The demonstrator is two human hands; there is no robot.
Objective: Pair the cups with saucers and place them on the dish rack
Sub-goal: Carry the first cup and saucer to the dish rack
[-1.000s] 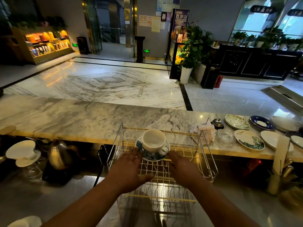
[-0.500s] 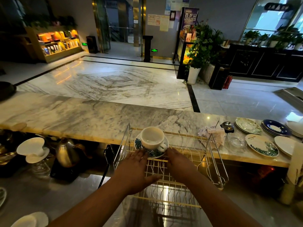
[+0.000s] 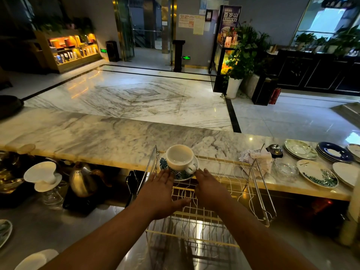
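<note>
Hardly changed: pair sits on rack

Cup (image 3: 180,156) stands upright on leaf-print saucer (image 3: 183,175) at far end of dish rack (image 3: 220,158), as half a second ago. Left hand (image 3: 161,193) and right hand (image 3: 211,189) stay flat, fingers straight, tips at saucer's near rim, grasping nothing. Marble counter (image 3: 97,137) behind; spare saucers (image 3: 317,175) right; lobby floor (image 3: 136,94) beyond.
</note>
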